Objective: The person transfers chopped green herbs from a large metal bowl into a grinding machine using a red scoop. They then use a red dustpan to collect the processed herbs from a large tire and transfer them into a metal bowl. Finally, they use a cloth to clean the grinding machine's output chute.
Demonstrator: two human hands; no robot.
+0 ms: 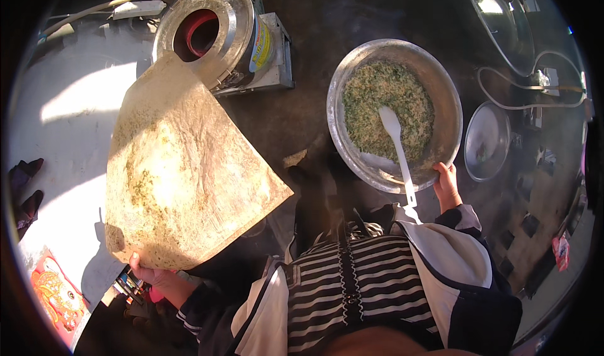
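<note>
Floor [314, 16] dark through the middle, greyer toward the right with dark squarish patches. At left, a pale surface [60, 148], floor or wall unclear, carries two bright sunlit areas [88, 95] split by shadow; red panel [43, 273] with gold figure, lower left.

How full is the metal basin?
Partly full: the metal basin holds a green-flecked mixture, its bare inner side showing above, with a white spatula on the mixture.

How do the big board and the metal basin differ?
The board is flat and angular; the basin is round and hollow. The board looks stained; the basin contains a greenish mixture and white spatula. Both are held, by the left hand and right hand respectively.
</note>
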